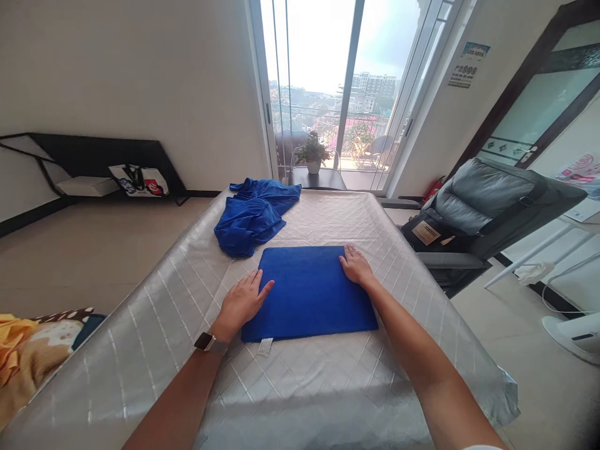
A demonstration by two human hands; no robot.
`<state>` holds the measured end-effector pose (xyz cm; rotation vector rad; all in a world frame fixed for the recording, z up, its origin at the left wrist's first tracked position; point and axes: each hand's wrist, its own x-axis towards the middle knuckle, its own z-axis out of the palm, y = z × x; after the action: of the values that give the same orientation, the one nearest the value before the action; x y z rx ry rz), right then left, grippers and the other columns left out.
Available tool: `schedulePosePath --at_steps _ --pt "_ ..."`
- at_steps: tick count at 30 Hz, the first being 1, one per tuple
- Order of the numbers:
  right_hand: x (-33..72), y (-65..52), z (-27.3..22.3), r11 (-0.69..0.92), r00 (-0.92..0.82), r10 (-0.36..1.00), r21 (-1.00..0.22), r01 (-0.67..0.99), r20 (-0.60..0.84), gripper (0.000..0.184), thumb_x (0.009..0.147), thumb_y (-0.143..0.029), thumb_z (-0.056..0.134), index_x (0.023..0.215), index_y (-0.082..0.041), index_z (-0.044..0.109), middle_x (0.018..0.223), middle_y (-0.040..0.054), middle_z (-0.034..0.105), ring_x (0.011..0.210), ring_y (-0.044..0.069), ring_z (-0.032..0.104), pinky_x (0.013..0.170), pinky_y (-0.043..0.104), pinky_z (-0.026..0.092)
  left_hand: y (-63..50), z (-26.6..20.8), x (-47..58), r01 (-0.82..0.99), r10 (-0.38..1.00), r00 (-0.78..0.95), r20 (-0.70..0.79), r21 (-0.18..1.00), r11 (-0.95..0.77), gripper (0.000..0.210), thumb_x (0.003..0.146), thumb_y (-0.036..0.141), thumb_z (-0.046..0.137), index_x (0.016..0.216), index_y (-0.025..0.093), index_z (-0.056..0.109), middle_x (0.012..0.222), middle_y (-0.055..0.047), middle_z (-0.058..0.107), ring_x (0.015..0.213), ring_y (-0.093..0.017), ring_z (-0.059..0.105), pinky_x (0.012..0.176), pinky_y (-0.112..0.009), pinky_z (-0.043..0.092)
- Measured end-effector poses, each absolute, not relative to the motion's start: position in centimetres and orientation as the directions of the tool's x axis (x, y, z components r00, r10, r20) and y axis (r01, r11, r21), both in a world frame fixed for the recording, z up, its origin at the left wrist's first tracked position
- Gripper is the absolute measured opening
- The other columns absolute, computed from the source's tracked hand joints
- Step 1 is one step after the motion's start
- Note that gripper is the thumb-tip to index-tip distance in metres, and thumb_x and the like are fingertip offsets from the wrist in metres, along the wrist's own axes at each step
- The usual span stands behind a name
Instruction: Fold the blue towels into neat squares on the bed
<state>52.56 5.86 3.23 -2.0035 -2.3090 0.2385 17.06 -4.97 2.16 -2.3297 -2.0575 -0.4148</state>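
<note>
A blue cloth [309,294], folded into a flat rectangle, lies on the silver quilted table cover [300,387]. A small white tag sticks out from its near left edge. My left hand [244,300] rests on the cloth's left edge, fingers stretched out and thumb apart. On the upper right corner of the same cloth lies my right hand [356,265], flat with its fingers extended. Beyond the left hand, a second blue cloth [255,215] sits crumpled near the table's far left corner.
A black reclining chair [482,212] stands close to the table's right side. A potted plant [314,153] stands on a dark chair past the far edge, before glass doors. Coloured fabrics [42,350] are piled at the lower left. A black shelf [103,159] is along the left wall.
</note>
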Motion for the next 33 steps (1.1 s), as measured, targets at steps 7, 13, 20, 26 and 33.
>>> schedulePosePath --at_steps 7,13,20,26,33 --pt "52.4 5.7 3.0 0.136 -0.143 0.990 -0.223 0.965 -0.014 0.068 0.107 -0.044 0.018 0.162 -0.006 0.020 0.170 0.0113 0.018 0.157 0.018 0.011 0.126 0.033 0.009 -4.3 3.6 17.0 0.975 0.981 0.024 0.194 0.210 -0.066 0.069 0.105 0.056 0.015 0.139 0.015 0.059 0.143 -0.014 0.061 0.131 -0.029 0.057 0.109 -0.046 0.046" --pt "52.4 5.6 3.1 0.143 -0.144 0.989 -0.234 0.962 0.011 0.067 0.106 -0.042 0.020 0.162 -0.006 0.022 0.169 0.0113 0.020 0.157 0.019 0.014 0.126 0.034 0.010 -1.5 4.6 19.0 0.986 0.961 0.026 0.276 0.150 -0.069 0.061 0.104 0.052 0.026 0.132 0.012 0.064 0.136 -0.017 0.063 0.126 -0.033 0.058 0.108 -0.049 0.045" --pt "52.3 5.5 3.2 0.138 -0.136 0.990 -0.240 0.961 0.023 0.067 0.106 -0.041 0.021 0.161 -0.004 0.023 0.169 0.0120 0.021 0.156 0.020 0.017 0.126 0.035 0.012 3.2 4.9 32.1 0.874 0.900 0.347 0.263 0.256 -0.412 0.055 0.106 0.048 0.032 0.136 0.012 0.061 0.146 -0.017 0.058 0.138 -0.027 0.050 0.119 -0.043 0.034" --pt "52.9 5.1 3.2 0.186 -0.188 0.982 -0.166 0.968 0.006 0.062 0.104 -0.029 0.028 0.162 -0.009 0.023 0.171 0.0084 0.015 0.157 0.016 0.013 0.126 0.030 0.011 4.4 3.7 40.6 0.806 0.847 0.477 0.233 0.267 -0.528 0.062 0.107 0.050 0.025 0.150 0.012 0.047 0.158 -0.017 0.045 0.149 -0.026 0.037 0.125 -0.044 0.024" --pt "52.5 5.7 2.9 0.136 -0.133 0.991 -0.215 0.967 0.028 0.065 0.106 -0.040 0.024 0.161 -0.004 0.025 0.169 0.0116 0.022 0.156 0.019 0.018 0.126 0.033 0.012 5.8 2.1 33.5 0.910 0.930 0.339 0.143 0.202 -0.363 0.069 0.104 0.059 0.018 0.156 0.019 0.040 0.164 -0.013 0.035 0.154 -0.026 0.027 0.126 -0.047 0.020"
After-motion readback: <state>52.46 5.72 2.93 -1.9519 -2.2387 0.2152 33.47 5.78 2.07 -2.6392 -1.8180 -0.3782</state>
